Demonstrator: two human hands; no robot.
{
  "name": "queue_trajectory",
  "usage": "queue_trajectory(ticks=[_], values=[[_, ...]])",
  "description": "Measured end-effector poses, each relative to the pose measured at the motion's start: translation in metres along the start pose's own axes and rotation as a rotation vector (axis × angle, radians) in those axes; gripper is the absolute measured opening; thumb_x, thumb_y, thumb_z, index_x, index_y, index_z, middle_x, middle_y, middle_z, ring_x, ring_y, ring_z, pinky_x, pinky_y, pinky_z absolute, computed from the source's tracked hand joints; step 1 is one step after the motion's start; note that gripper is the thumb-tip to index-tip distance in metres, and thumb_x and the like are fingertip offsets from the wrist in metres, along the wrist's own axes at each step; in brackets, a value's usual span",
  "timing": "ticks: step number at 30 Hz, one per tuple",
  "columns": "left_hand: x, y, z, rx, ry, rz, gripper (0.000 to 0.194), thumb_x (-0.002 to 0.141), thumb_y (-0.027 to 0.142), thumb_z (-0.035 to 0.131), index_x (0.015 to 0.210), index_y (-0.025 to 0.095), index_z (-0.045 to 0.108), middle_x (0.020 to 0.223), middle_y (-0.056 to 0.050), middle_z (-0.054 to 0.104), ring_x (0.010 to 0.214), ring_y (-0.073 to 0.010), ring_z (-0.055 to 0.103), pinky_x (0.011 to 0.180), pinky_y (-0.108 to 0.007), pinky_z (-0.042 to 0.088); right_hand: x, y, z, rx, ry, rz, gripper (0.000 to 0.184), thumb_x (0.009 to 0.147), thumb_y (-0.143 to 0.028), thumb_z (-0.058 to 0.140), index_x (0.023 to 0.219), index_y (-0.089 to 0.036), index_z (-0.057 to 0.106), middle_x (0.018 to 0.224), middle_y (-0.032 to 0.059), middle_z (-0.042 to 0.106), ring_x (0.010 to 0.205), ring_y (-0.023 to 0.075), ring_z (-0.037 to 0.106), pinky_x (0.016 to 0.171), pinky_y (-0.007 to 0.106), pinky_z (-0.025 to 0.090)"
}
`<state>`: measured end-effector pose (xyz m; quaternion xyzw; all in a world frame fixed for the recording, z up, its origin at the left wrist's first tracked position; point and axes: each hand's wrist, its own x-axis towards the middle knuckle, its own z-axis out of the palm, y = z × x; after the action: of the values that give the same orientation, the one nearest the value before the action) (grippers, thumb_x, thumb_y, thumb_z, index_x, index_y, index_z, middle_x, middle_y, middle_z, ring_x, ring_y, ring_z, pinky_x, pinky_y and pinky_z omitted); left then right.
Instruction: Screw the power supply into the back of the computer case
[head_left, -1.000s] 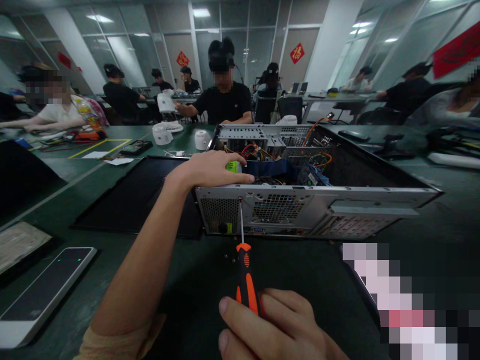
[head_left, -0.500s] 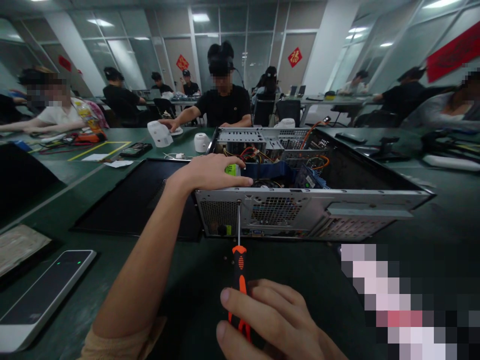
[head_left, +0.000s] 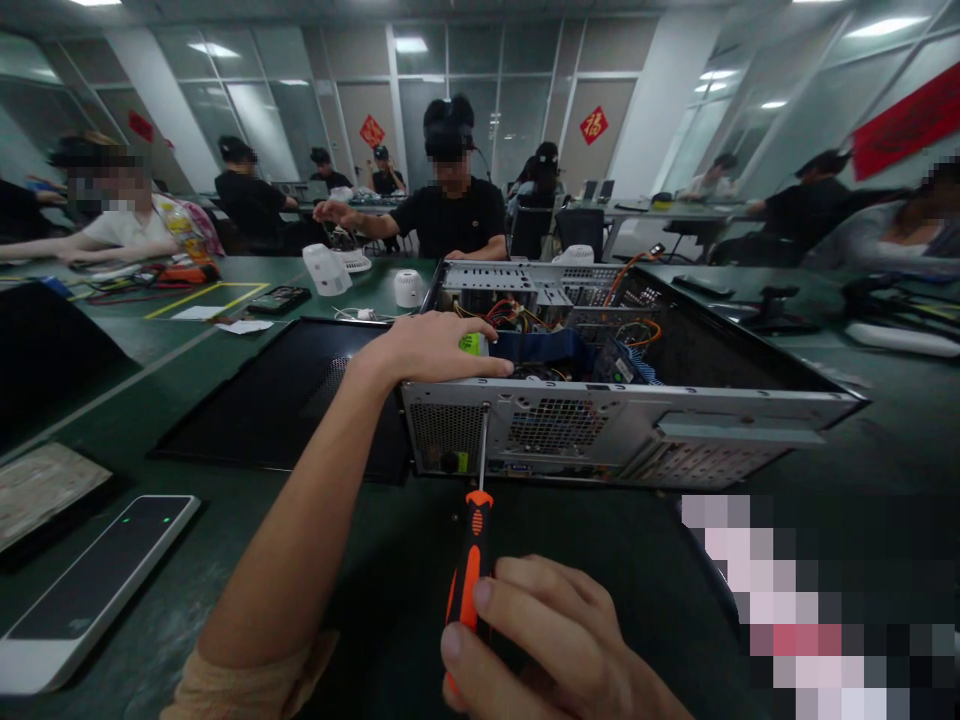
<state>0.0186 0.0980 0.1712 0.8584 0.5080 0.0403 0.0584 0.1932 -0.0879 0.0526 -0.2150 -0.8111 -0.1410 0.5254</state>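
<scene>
An open computer case [head_left: 675, 410] lies on the green table with its grey rear panel facing me; cables and drive bays show inside. My left hand [head_left: 431, 348] rests palm down on the case's near left top edge, fingers stretched out flat. My right hand [head_left: 547, 645] is closed round the orange and black handle of a screwdriver [head_left: 471, 540]. The screwdriver's thin shaft points up at the rear panel, its tip touching near the top edge beside the power supply grille.
The case's black side panel [head_left: 277, 395] lies flat to the left. A white phone [head_left: 90, 590] and a board [head_left: 45, 490] sit at the near left. Small screws [head_left: 454, 518] lie by the screwdriver. Other people work at tables behind, one straight across with white fan parts [head_left: 330, 268].
My right hand has turned the screwdriver handle, tilting it from lower right to lower left, with the tip staying on the panel. The left hand stays put. The person across moved a hand.
</scene>
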Motion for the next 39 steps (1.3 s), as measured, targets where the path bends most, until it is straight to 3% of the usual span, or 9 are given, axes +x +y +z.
queue_trajectory(ticks=[4,8,11,15,18,25,29,36,39], values=[[-0.001,-0.001,0.001,0.002,0.005,0.009,0.084,0.090,0.086,0.043,0.152,0.031,0.059,0.153,-0.010,0.064,0.137,-0.0380,0.060,0.117,-0.056,0.042,-0.004,0.002,0.001,0.083,0.020,0.067,0.016,0.112,-0.029,0.053,0.110,-0.020,0.066,0.098,-0.0006,0.071,0.088,0.0100,0.072,0.075,0.021,0.061],[0.000,-0.001,0.001,0.001,0.009,0.011,0.084,0.091,0.086,0.043,0.152,0.031,0.059,0.153,-0.010,0.063,0.137,-0.0378,0.060,0.118,-0.056,0.041,-0.007,-0.004,0.006,0.078,0.031,0.172,0.016,0.104,-0.029,0.064,0.117,-0.020,0.067,0.090,-0.0021,0.065,0.077,0.0100,0.069,0.076,0.020,0.061],[0.001,-0.001,0.001,0.005,0.004,0.012,0.086,0.090,0.088,0.041,0.152,0.031,0.059,0.153,-0.010,0.063,0.137,-0.0378,0.060,0.118,-0.057,0.040,-0.008,-0.006,0.005,-0.030,-0.050,0.074,0.015,0.100,-0.022,0.069,0.113,-0.028,0.073,0.109,-0.0008,0.063,0.092,0.0105,0.070,0.089,0.023,0.059],[0.001,-0.001,0.001,0.015,-0.002,-0.003,0.087,0.090,0.087,0.042,0.154,0.030,0.056,0.154,-0.012,0.061,0.140,-0.0383,0.058,0.117,-0.056,0.042,-0.011,0.001,-0.005,0.052,-0.100,0.037,0.024,0.111,-0.032,0.053,0.122,-0.020,0.071,0.141,0.0084,0.060,0.124,0.0166,0.066,0.103,0.030,0.059],[0.001,0.000,0.000,0.020,-0.003,0.000,0.086,0.090,0.087,0.042,0.153,0.031,0.057,0.153,-0.011,0.062,0.139,-0.0379,0.059,0.117,-0.056,0.042,-0.012,0.005,-0.009,0.134,-0.137,0.019,0.028,0.112,-0.026,0.047,0.129,-0.016,0.067,0.148,0.0113,0.060,0.131,0.0192,0.065,0.104,0.034,0.060],[0.001,-0.002,0.001,0.009,0.002,0.017,0.087,0.089,0.088,0.041,0.152,0.030,0.059,0.152,-0.010,0.064,0.136,-0.0370,0.061,0.117,-0.053,0.043,0.000,-0.004,0.001,-0.008,-0.037,0.073,0.013,0.100,-0.019,0.063,0.101,-0.026,0.074,0.116,0.0015,0.074,0.088,0.0116,0.073,0.081,0.025,0.062],[0.002,-0.002,0.001,0.018,-0.002,0.014,0.088,0.089,0.088,0.041,0.153,0.030,0.058,0.155,-0.009,0.062,0.137,-0.0367,0.061,0.117,-0.052,0.043,0.003,-0.001,0.003,0.006,-0.088,0.026,0.018,0.096,-0.019,0.072,0.111,-0.028,0.077,0.099,0.0001,0.069,0.072,0.0093,0.069,0.067,0.023,0.059],[-0.001,0.001,0.000,0.032,0.000,-0.009,0.086,0.089,0.087,0.040,0.152,0.032,0.058,0.152,-0.008,0.064,0.138,-0.0381,0.059,0.113,-0.055,0.045,-0.005,0.007,0.002,0.025,0.004,-0.017,0.008,0.099,-0.023,0.073,0.101,-0.015,0.071,0.114,0.0070,0.071,0.099,0.0154,0.072,0.084,0.027,0.061],[-0.001,0.001,0.000,0.024,0.003,0.004,0.084,0.091,0.085,0.041,0.152,0.031,0.059,0.151,-0.010,0.065,0.137,-0.0372,0.060,0.114,-0.054,0.044,-0.004,0.006,0.001,0.045,-0.018,0.001,0.011,0.101,-0.025,0.072,0.095,-0.017,0.066,0.113,0.0070,0.076,0.094,0.0150,0.072,0.078,0.026,0.061]])
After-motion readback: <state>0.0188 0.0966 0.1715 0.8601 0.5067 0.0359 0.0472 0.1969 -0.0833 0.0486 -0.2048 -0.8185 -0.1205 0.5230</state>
